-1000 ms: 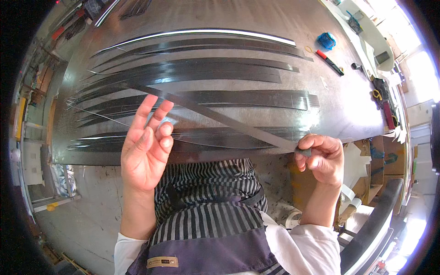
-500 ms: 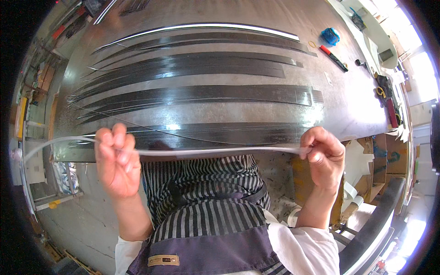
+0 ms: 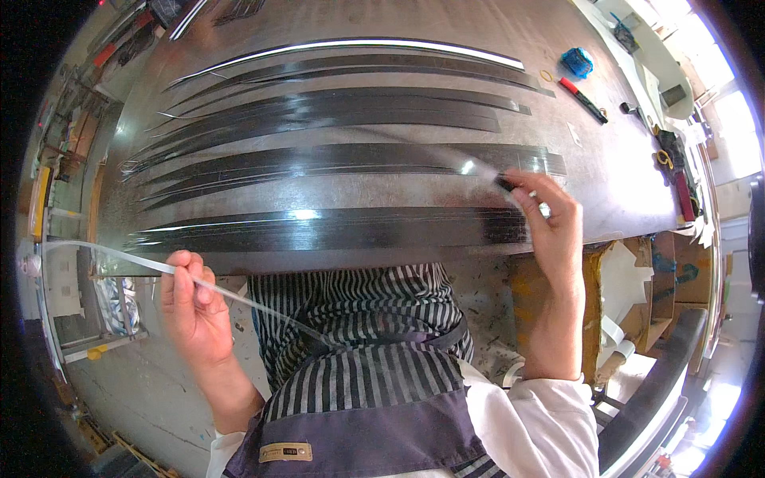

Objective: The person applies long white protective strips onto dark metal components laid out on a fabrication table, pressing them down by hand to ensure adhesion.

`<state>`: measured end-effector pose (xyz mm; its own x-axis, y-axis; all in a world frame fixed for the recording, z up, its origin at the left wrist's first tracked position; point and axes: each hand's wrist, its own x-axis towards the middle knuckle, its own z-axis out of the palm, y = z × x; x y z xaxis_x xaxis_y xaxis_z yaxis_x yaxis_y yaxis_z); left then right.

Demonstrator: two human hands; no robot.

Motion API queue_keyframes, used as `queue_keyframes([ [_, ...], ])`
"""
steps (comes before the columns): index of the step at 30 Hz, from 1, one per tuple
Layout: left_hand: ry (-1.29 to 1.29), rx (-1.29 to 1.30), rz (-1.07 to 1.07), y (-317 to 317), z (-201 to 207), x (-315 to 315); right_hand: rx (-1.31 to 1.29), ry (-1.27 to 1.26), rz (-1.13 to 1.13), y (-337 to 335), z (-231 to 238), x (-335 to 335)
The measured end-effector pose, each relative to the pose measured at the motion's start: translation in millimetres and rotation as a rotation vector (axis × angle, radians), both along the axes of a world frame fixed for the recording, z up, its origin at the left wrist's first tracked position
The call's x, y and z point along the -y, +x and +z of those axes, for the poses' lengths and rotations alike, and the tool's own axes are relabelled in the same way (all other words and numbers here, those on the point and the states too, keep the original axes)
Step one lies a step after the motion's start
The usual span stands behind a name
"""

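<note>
A long, thin pale strip [image 3: 131,256] runs through the fingers of my left hand [image 3: 195,307], which is closed on it in front of the table's left near edge. From there one end arches away to the left; the other slopes down to the right across my striped apron [image 3: 358,382]. Over the right side of the table, my right hand [image 3: 550,211] pinches a narrow strip [image 3: 470,166], dark at the fingers and blurred as it stretches toward the far left. Just under that hand lies the nearest bundle of flat black strips [image 3: 358,227].
More black strip bundles [image 3: 319,166] lie in rows across the metal table [image 3: 398,191], with a white-striped one [image 3: 358,45] farthest. At right are a blue roll [image 3: 577,62], a red-and-black marker [image 3: 583,99] and scissors [image 3: 663,159]. Cardboard boxes [image 3: 661,275] stand below right.
My right hand has let go of the pale strip's end and moved up over the table, now pinching another narrow strip. The pale strip's loose end hangs down before the apron.
</note>
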<state>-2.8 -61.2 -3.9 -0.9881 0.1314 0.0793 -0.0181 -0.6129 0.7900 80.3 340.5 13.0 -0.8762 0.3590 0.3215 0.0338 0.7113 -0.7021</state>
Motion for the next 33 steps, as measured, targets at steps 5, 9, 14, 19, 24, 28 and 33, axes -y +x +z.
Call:
queue_keyframes([
  [5, -0.108, 0.02, 0.156, 6, -8, -8, -0.063, -0.102, -0.02, 22, 14, 19],
  [9, -0.148, 0.034, 0.216, 7, -8, -13, 0.098, -0.752, 0.246, 54, 5, 45],
  [14, -0.18, 0.01, 0.213, 6, -7, -19, 0.168, -0.946, 0.243, 71, -13, 55],
  [19, -0.169, -0.035, 0.194, 8, -10, -18, 0.196, -0.925, 0.043, 74, -22, 63],
  [24, -0.185, -0.026, 0.159, 11, -10, -20, 0.157, -1.057, 0.065, 78, -32, 61],
  [28, -0.181, -0.036, 0.149, 13, -15, -20, 0.027, -1.087, -0.064, 77, -32, 62],
  [33, -0.211, -0.019, 0.176, 6, -21, -9, -0.136, -1.105, -0.185, 80, -23, 33],
])
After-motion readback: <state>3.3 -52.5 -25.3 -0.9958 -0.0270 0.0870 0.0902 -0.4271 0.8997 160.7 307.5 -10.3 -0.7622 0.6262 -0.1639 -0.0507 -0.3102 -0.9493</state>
